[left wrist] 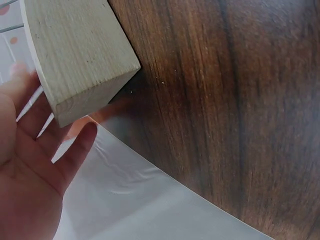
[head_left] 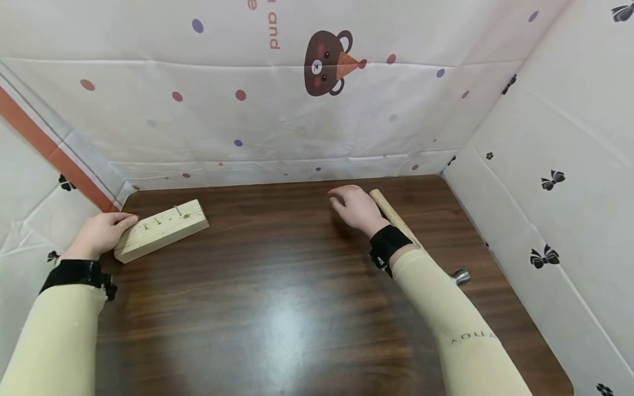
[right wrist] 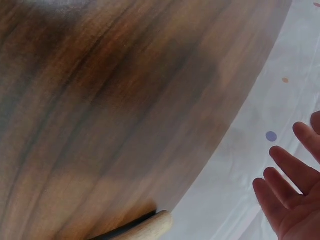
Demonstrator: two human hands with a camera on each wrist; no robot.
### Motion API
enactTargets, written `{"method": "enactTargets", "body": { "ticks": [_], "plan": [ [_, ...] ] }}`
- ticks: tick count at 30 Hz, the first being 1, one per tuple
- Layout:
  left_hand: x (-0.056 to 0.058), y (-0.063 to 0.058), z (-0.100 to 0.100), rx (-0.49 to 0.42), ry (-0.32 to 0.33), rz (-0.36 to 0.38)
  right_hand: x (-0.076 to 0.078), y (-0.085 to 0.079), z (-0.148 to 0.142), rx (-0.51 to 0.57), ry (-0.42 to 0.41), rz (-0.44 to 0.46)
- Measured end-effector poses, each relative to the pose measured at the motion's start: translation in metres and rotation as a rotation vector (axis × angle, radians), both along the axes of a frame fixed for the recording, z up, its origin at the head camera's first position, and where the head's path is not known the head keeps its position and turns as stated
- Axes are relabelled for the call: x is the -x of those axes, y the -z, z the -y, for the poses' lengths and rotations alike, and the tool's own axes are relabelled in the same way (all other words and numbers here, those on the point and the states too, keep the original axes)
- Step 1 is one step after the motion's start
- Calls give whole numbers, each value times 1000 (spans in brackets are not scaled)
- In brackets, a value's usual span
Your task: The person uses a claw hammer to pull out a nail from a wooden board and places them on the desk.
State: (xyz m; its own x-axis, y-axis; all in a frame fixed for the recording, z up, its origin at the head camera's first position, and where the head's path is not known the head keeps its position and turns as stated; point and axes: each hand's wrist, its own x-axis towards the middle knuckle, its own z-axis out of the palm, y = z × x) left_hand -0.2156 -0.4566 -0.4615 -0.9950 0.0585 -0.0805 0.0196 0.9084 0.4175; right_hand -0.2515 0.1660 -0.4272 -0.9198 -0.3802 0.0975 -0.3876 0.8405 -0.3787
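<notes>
Tabletop, dark wood-grain: spreading beneath and between both hands.
Forearms, two, in pale sleeves: reaching forward, well apart, the right one angling inward.
Hammer: lying just right of the right hand, handle running back past the wrist; no hand is holding it.
Wood block: lying at the left hand's fingertips, extending away to the right of them.
Left hand: touching the block's near end, fingers spreading fairly straight; how firmly they are pressing, one cannot tell.
Right hand: hovering palm down near the far edge, fingers spreading loosely, holding nothing.
Nails: standing in the block, beyond the left fingertips.
Judged step: the left hand is positioning or steadying the block; the next move is probably calling for a settled block before that hand lets go.
</notes>
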Motion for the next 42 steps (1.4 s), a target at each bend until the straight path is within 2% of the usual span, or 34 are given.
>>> {"method": "enactTargets", "body": {
  "ticks": [7, 12, 21, 25, 33, 38, 42],
  "plan": [
    [0, 2, 0, -4, 38, 25, -5, 10, 3, -29, -30, 44],
    [1, 1, -8, 8, 63, -8, -7, 13, 5, -59, -5, 53],
    [-1, 6, -20, -15, 50, -22, -5, 10, 14, -47, -29, 23],
    [-4, 4, -27, -27, 45, 20, -4, 8, 20, -53, -36, 21],
    [-13, -5, -45, -64, 114, 122, -7, 10, 24, -71, -57, 0],
    [-17, -2, -62, -82, 122, 127, -9, 9, 24, -96, -68, 12],
    [-23, 1, -75, -138, 127, 184, -10, 9, 23, -110, -73, 29]
  ]
}}
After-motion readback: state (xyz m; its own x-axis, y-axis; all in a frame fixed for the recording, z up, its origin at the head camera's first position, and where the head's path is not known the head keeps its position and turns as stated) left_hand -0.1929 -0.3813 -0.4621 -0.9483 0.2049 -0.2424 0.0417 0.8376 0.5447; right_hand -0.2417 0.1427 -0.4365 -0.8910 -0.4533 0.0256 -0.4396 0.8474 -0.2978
